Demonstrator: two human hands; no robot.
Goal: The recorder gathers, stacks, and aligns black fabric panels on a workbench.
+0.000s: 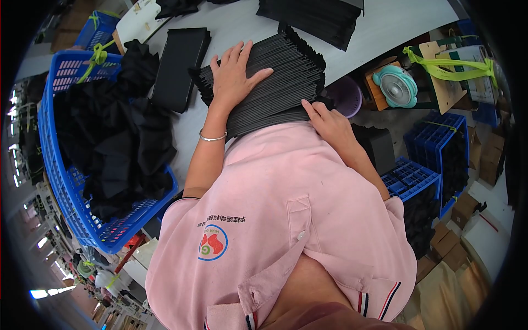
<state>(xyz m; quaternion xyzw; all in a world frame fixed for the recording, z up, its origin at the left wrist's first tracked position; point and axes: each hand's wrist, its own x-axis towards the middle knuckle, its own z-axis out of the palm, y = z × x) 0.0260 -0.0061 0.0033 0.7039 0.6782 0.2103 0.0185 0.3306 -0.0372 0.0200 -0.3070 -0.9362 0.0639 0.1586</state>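
Note:
A thick stack of flat black sheets (286, 77) lies on the white table (231, 25) right in front of me. My left hand (234, 74) rests flat on top of the stack, fingers spread, a thin silver bangle on the wrist. My right hand (324, 121) presses against the stack's near right edge with the fingers on its side. My pink shirt hides the near part of the stack.
A blue plastic basket (66, 187) full of black fabric stands at my left. A black flat tray (179, 66) lies beside the stack, and another black stack (313, 19) sits farther back. At the right are a teal fan (397, 85), blue crates (434, 148) and cardboard boxes (451, 242).

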